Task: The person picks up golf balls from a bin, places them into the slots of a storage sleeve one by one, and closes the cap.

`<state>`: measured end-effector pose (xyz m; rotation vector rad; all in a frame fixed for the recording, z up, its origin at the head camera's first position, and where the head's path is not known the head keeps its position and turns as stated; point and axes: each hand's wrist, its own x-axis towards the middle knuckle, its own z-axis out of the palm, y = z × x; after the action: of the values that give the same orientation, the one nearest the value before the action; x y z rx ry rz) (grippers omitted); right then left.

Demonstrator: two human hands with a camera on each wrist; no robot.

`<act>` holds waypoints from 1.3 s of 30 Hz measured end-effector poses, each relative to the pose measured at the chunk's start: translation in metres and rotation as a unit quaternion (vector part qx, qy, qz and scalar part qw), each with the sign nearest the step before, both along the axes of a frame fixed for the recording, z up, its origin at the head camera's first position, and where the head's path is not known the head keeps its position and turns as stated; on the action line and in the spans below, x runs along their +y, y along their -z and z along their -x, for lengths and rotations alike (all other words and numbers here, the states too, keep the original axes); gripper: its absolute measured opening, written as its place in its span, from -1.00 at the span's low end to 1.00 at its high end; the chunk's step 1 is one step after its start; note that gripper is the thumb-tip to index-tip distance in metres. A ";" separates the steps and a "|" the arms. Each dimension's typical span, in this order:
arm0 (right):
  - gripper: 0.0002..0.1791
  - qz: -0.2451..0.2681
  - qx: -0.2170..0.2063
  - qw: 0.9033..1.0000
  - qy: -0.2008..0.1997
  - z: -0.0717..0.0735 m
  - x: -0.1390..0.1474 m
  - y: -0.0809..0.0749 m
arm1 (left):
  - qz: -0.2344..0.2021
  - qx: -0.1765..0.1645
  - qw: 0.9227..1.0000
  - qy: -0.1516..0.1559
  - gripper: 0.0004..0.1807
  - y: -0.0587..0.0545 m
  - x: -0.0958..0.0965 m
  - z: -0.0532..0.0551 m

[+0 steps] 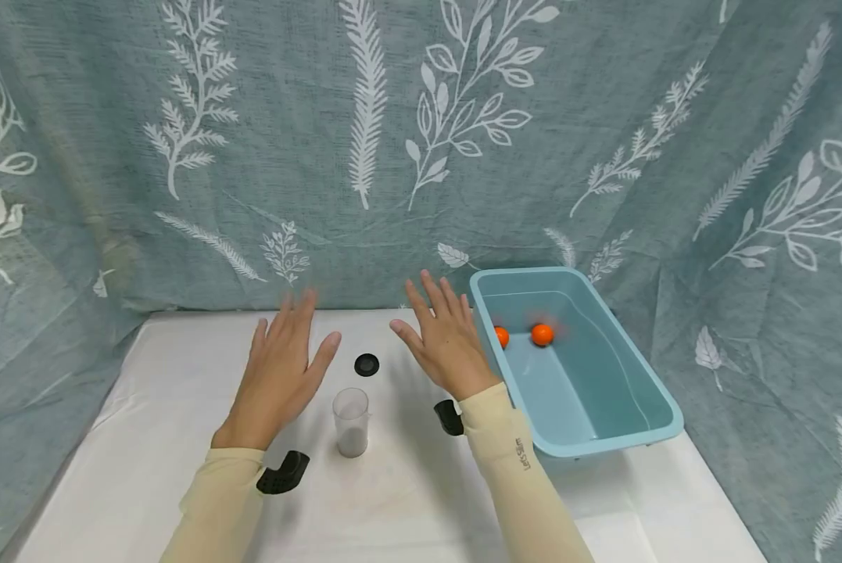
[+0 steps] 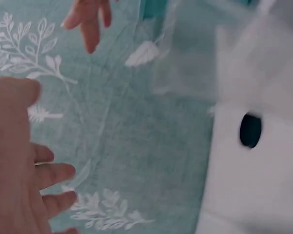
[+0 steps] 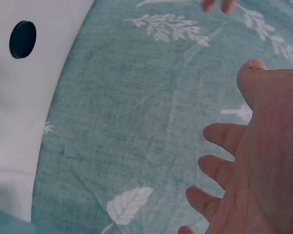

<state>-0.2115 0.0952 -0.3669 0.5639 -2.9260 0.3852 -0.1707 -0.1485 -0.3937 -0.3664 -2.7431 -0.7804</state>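
Both hands are raised above the table with fingers extended, holding nothing. The left hand [image 1: 276, 375] is up to the left of a clear cylindrical cup [image 1: 352, 422], which stands upright on the white cloth. Over to the right, the right hand [image 1: 449, 336] hangs beside the left wall of a blue plastic basin [image 1: 635, 344]. Between the hands and beyond the cup lies a round black lid [image 1: 367, 365], seen also in the right wrist view as a dark disc [image 3: 23, 39]. Inside the basin are two orange balls [image 1: 542, 335], one partly hidden by the rim.
A white cloth [image 1: 146, 407] covers the table. Grey-green curtains [image 1: 287, 141] with white leaf prints hang behind and on both sides. The basin takes up the table's right side. A black wrist device [image 1: 283, 472] sits at the left wrist.
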 end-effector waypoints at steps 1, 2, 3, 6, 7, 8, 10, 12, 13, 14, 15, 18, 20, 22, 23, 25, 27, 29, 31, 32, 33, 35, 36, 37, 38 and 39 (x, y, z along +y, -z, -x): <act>-0.22 0.006 -0.001 1.000 -0.001 -0.001 0.001 -0.001 | -0.021 -0.011 1.000 0.009 -0.17 0.003 0.001 -0.002; -0.22 0.009 -0.002 1.000 0.000 -0.002 0.003 -0.003 | -0.039 -0.020 0.999 0.017 -0.16 0.006 0.001 -0.005; -0.22 0.011 -0.003 1.000 -0.001 -0.004 0.005 -0.004 | -0.055 -0.026 0.998 0.022 -0.16 0.010 0.002 -0.008; -0.23 0.029 -0.003 1.000 -0.009 -0.009 0.011 -0.013 | -0.095 -0.035 0.994 0.037 -0.19 0.026 0.001 -0.021; -0.23 0.039 -0.002 0.999 -0.013 -0.012 0.014 -0.017 | -0.108 -0.039 0.993 0.041 -0.21 0.033 0.001 -0.026; -0.23 0.048 -0.002 0.999 -0.018 -0.014 0.017 -0.022 | -0.122 -0.043 0.991 0.045 -0.22 0.039 0.000 -0.031; -0.23 0.069 -0.002 0.997 -0.029 -0.019 0.024 -0.031 | -0.152 -0.055 0.985 0.055 -0.24 0.052 -0.002 -0.040; -0.24 0.093 -0.002 0.995 -0.039 -0.021 0.032 -0.041 | -0.177 -0.057 0.980 0.069 -0.24 0.064 -0.004 -0.047; -0.24 0.105 -0.008 0.994 -0.043 -0.021 0.037 -0.046 | -0.189 -0.053 0.977 0.079 -0.23 0.069 -0.005 -0.049; -0.24 0.112 -0.016 0.993 -0.044 -0.020 0.043 -0.050 | -0.199 -0.047 0.975 0.089 -0.21 0.074 -0.005 -0.050; -0.24 0.119 -0.025 0.992 -0.044 -0.018 0.050 -0.054 | -0.208 -0.042 0.972 0.100 -0.18 0.079 -0.005 -0.051; -0.27 0.138 -0.055 0.988 -0.040 -0.008 0.072 -0.065 | -0.235 -0.041 0.963 0.125 -0.09 0.090 -0.001 -0.051; -0.30 0.146 -0.074 0.986 -0.035 0.000 0.087 -0.071 | -0.251 -0.065 0.957 0.130 -0.05 0.095 0.004 -0.050; -0.34 0.159 -0.090 0.983 -0.032 0.008 0.101 -0.075 | -0.260 -0.096 0.953 0.122 -0.04 0.099 0.007 -0.050; -0.37 0.164 -0.099 0.981 -0.029 0.012 0.107 -0.076 | -0.262 -0.111 0.951 0.119 -0.06 0.100 0.008 -0.049; -0.41 0.169 -0.116 0.979 -0.021 0.021 0.118 -0.075 | -0.260 -0.128 0.951 0.106 -0.13 0.101 0.009 -0.048; -0.45 0.164 -0.128 0.978 -0.011 0.032 0.128 -0.070 | -0.259 -0.130 0.952 0.097 -0.23 0.101 0.009 -0.045; -0.49 0.159 -0.140 0.977 -0.001 0.044 0.136 -0.061 | -0.259 -0.122 0.954 0.091 -0.32 0.102 0.008 -0.042; -0.53 0.154 -0.153 0.976 0.004 0.055 0.143 -0.048 | -0.258 -0.114 0.956 0.082 -0.38 0.103 0.008 -0.040; -0.54 0.152 -0.161 0.975 0.007 0.061 0.145 -0.041 | -0.259 -0.111 0.956 0.080 -0.40 0.104 0.008 -0.039; -0.55 0.148 -0.169 0.974 0.008 0.065 0.147 -0.034 | -0.261 -0.108 0.956 0.077 -0.41 0.105 0.008 -0.038; -0.54 0.133 -0.189 0.973 0.007 0.075 0.151 -0.019 | -0.265 -0.106 0.956 0.066 -0.41 0.107 0.009 -0.037; -0.54 0.121 -0.196 0.973 0.007 0.078 0.153 -0.012 | -0.267 -0.106 0.956 0.062 -0.41 0.107 0.010 -0.036; -0.54 0.108 -0.202 0.973 0.004 0.082 0.156 -0.006 | -0.266 -0.104 0.957 0.057 -0.40 0.108 0.012 -0.035; -0.54 0.096 -0.209 0.973 0.007 0.085 0.158 -0.001 | -0.265 -0.100 0.958 0.054 -0.39 0.107 0.014 -0.033; -0.54 0.086 -0.214 0.973 0.008 0.088 0.160 0.003 | -0.264 -0.097 0.958 0.051 -0.38 0.107 0.015 -0.032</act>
<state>-0.2999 0.2553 -0.3700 0.4830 -3.2490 0.8450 -0.1391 -0.1331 -0.5004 -0.3294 -2.5543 -1.5982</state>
